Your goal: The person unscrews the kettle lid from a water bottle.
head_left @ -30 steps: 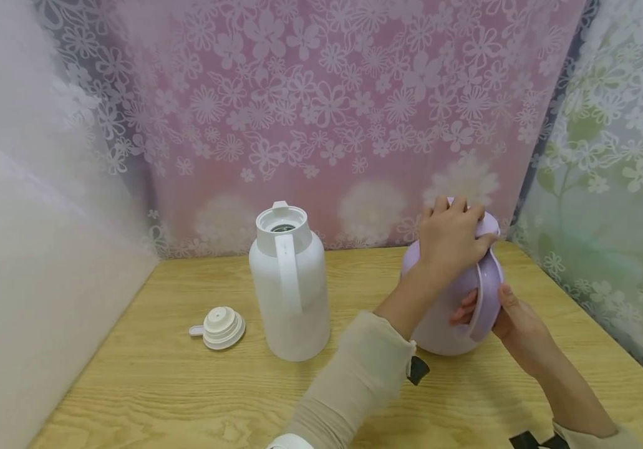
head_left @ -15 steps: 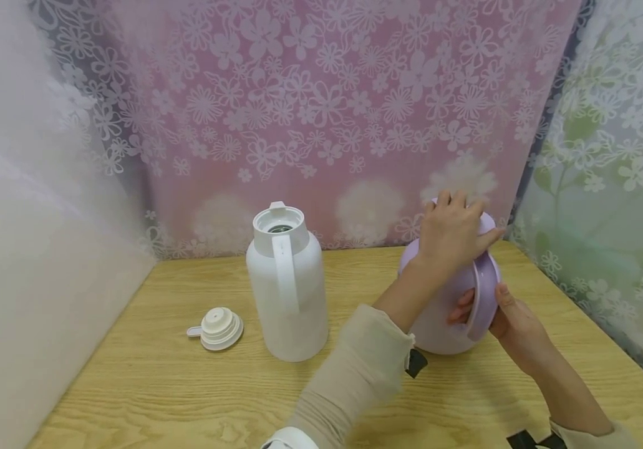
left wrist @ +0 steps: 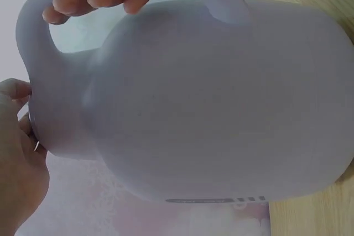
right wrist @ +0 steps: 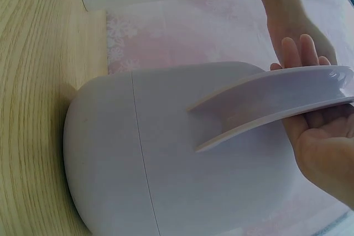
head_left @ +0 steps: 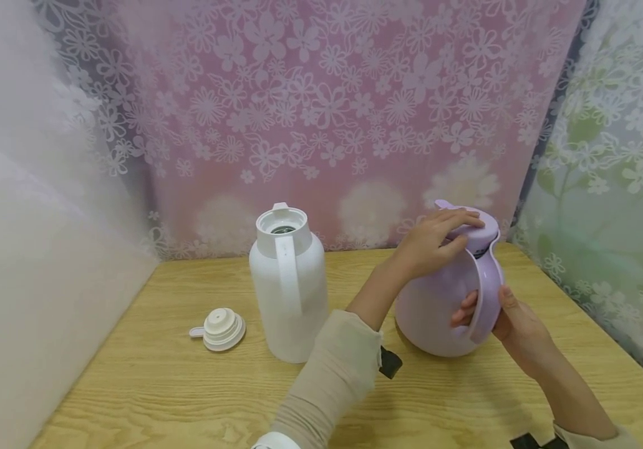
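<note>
A lilac thermos jug (head_left: 430, 312) stands on the table at the right in the head view. My right hand (head_left: 523, 333) grips its handle (head_left: 488, 299), with the fingers through the loop and the thumb on the outer side. Across the jug's lid (head_left: 485, 229) lie the fairly straight fingers of my left hand (head_left: 430, 243), the thumb near the lid's edge. A tab shows on the lid's far left, and a dark gap shows between lid and neck near the handle. In the left wrist view, fingertips of the left hand (left wrist: 22, 164) touch the lid end.
A white thermos jug (head_left: 290, 293) stands uncovered left of the lilac one, its handle facing me. Further left, a white stopper (head_left: 223, 328) with a side tab lies on the wooden table (head_left: 186, 393). Flowered curtains (head_left: 327, 125) hang behind and at the right.
My left hand has shifted left and lower on the lid, its fingers straighter than before, uncovering the lid's right part and tab. The right hand stays on the handle.
</note>
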A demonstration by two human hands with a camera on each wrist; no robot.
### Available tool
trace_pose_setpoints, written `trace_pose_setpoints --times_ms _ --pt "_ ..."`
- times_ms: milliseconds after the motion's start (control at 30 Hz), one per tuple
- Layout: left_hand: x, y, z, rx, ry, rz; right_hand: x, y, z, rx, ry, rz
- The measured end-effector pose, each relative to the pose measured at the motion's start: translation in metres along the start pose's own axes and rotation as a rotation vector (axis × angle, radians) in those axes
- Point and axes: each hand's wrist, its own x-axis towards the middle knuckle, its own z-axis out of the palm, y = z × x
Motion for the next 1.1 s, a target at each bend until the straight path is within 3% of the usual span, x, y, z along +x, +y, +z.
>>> trace_pose_setpoints --times_ms 67,200,333,500,633,833,1100 --pt "0.000 0.000 0.002 0.009 0.029 0.004 0.000 0.000 0.000 0.000 0.008 0.010" --pt "0.001 0.007 0.005 0.140 0.060 -0.031 0.000 0.000 -0.001 0.024 -0.010 -0.006" --pt "0.007 0.022 0.004 0.257 0.026 -0.161 0.001 0.000 -0.001 0.042 -0.029 -0.025" --pt "0.021 0.043 0.004 0.463 -0.046 -0.348 -0.001 -0.001 0.000 0.017 0.016 0.028" --pt "0.031 0.056 0.008 0.593 -0.059 -0.436 -0.001 -0.001 0.000 0.001 0.032 0.041" --pt "0.039 0.063 0.011 0.640 -0.031 -0.469 -0.002 -0.001 0.000 -0.021 0.035 0.032" --pt "0.036 0.059 0.010 0.641 -0.036 -0.424 -0.002 -0.001 -0.001 0.007 0.023 0.025"
